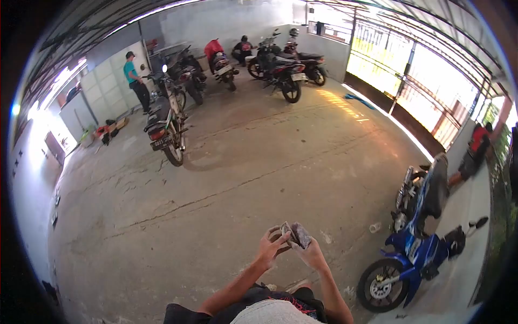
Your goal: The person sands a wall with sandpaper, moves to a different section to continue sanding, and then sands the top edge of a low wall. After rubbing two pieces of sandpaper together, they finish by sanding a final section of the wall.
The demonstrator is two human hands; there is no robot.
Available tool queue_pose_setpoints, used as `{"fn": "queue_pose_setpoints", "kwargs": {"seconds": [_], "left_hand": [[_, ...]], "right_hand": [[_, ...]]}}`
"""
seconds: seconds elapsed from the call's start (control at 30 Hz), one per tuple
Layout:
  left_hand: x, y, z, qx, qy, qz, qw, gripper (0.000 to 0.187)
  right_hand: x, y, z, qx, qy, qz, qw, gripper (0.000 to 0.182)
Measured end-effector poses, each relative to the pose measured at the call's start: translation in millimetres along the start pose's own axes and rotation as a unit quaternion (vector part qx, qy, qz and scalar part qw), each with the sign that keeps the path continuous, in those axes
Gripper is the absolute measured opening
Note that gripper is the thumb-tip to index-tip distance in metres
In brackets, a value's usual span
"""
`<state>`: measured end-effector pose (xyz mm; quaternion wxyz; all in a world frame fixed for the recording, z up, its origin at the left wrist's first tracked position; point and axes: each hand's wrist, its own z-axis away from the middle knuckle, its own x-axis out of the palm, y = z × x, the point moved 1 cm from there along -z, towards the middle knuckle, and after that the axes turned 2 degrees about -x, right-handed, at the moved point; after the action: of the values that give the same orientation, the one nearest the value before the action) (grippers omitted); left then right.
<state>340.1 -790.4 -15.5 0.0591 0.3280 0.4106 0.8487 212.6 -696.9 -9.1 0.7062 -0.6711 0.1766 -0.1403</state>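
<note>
Both my hands are raised in front of my body, low in the middle of the head view. My left hand [271, 246] has its fingers curled around a thin, pale, dusty piece [286, 229]. In my right hand [311, 256] is a dusty purple-grey slab [301, 236], gripped at its lower end. The two pieces are side by side and seem to touch at their lower ends. They are too small to tell their exact kind. Below the hands, my dark shirt and a pale cloth [278, 313] at my chest show.
Around me spreads a cracked concrete floor [243, 178]. A blue motorcycle [415, 251] stands close on the right; another motorcycle [167, 121] and several more are farther back. People are at the left wall [132, 81], the back [244, 48] and the right wall [475, 148]. A gate [399, 75] lies beyond.
</note>
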Motion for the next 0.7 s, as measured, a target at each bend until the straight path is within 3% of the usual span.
{"fn": "queue_pose_setpoints", "kwargs": {"seconds": [0.17,0.27,0.33,0.47,0.57,0.7], "left_hand": [[35.4,11.3,-96.1,0.044,0.003,0.001,0.999,0.061],[89.0,17.1,-156.0,0.063,0.023,0.001,0.998,0.062],[132.1,16.2,-196.5,0.073,0.033,0.015,0.997,0.060],[214.2,37.7,-267.9,0.075,0.034,0.033,0.996,0.052],[255.0,48.2,-315.0,0.070,0.031,0.047,0.996,0.047],[298.3,74.3,-387.0,0.076,0.021,0.018,0.997,0.043]], "right_hand": [[-56.8,-5.0,-102.0,0.034,-0.069,0.025,0.997,0.040],[-111.0,2.2,-160.8,0.015,-0.075,0.031,0.997,0.039],[-158.9,-3.2,-205.6,0.024,-0.091,0.065,0.993,0.051],[-231.8,-37.7,-291.2,-0.028,-0.085,0.017,0.996,0.042],[-284.7,-35.7,-340.9,0.030,-0.134,0.025,0.990,0.051],[-329.7,-32.9,-428.2,-0.045,-0.146,0.001,0.988,0.050]]}}
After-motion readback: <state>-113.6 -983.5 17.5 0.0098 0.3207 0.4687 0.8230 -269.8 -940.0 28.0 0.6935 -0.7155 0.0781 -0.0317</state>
